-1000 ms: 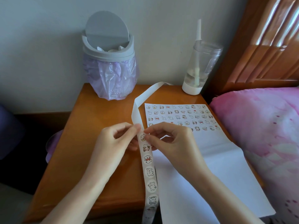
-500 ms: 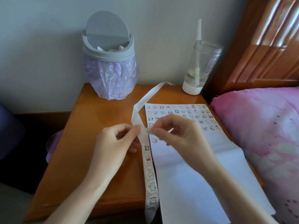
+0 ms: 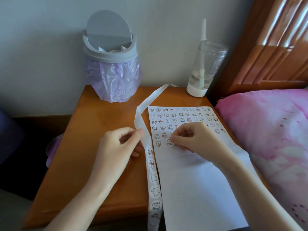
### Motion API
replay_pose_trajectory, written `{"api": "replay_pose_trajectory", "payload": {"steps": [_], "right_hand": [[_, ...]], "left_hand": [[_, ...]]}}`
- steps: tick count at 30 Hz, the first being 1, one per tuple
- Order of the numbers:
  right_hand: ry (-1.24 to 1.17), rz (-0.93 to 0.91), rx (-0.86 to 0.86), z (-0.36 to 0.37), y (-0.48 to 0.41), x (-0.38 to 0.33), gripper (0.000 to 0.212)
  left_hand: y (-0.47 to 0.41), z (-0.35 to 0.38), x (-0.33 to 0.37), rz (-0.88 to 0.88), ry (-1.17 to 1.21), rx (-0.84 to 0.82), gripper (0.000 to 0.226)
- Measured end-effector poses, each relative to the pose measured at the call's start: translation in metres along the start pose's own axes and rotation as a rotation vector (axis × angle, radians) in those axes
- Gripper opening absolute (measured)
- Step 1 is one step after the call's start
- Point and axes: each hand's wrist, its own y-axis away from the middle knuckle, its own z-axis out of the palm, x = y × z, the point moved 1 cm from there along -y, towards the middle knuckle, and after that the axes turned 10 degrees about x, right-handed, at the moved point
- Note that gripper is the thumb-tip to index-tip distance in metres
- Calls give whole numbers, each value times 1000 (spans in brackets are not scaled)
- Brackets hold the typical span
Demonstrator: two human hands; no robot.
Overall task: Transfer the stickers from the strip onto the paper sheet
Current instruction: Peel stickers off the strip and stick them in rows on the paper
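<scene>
A long white sticker strip [image 3: 153, 170] runs down the wooden nightstand, with several cartoon stickers on its lower part and its upper part bare. My left hand [image 3: 120, 144] pinches the strip at its left edge. The white paper sheet [image 3: 196, 185] lies to the right, its top covered by rows of small stickers. My right hand [image 3: 191, 137] rests on the sheet, fingertips holding a small sticker [image 3: 169, 142] down on the paper in the lowest row, beside another sticker [image 3: 158, 144].
A grey swing-lid bin [image 3: 110, 52] with a purple bag stands at the back of the nightstand [image 3: 93, 147]. A clear tumbler with a straw [image 3: 204, 70] stands at the back right. A pink bed cover [image 3: 273, 130] and wooden headboard lie to the right.
My right hand peeled a sticker off the strip, carried it right and lowered it onto the sheet. My left hand kept its pinch on the strip.
</scene>
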Motion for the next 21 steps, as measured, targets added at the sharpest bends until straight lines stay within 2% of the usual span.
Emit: {"api": "replay_pose_trajectory", "payload": {"steps": [21], "right_hand": [[50,-90,46,9,-5,8,6]], "left_hand": [[0,1,2,18,6,-5,24]]}}
